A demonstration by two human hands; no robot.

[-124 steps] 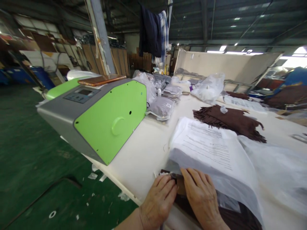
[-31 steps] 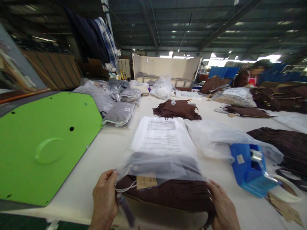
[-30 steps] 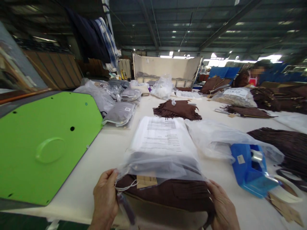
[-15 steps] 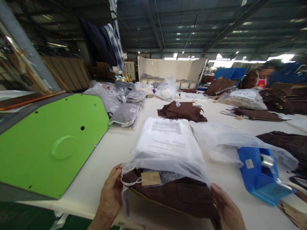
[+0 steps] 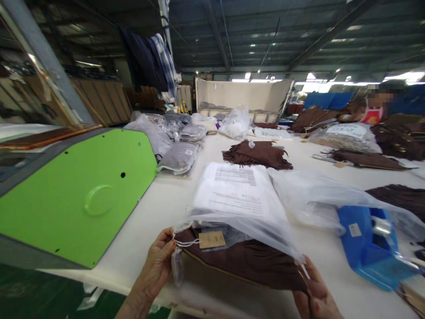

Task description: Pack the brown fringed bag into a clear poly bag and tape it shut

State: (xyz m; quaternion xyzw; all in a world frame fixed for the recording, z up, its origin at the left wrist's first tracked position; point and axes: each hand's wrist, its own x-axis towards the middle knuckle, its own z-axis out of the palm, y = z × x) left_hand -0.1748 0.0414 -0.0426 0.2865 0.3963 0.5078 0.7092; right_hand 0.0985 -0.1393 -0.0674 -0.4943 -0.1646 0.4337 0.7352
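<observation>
A dark brown bag [image 5: 245, 266] with a zip along its edge lies at the front of the table, its far part under the mouth of a clear plastic bag [image 5: 265, 237]. My left hand [image 5: 161, 259] pinches its left corner, beside a white string that carries a tan paper tag [image 5: 212, 239]. A small clear sleeve hangs below those fingers. My right hand [image 5: 315, 288] is closed on the right corner, where the plastic rim also touches the fingers; the fingertips are partly hidden. Behind lies a stack of white printed plastic bags [image 5: 232, 190].
To the right stands a blue tape dispenser [image 5: 365, 248] beside loose clear plastic [image 5: 305, 195]. A green-sided machine [image 5: 76, 199] fills the left. Farther back are a fringed brown piece [image 5: 257, 155], grey packed bags [image 5: 179, 157] and a person [image 5: 375, 108].
The view has turned slightly left, so surroundings sit farther right. Both hands keep hold of the brown bag, its left corner a little higher and more exposed from the plastic.
</observation>
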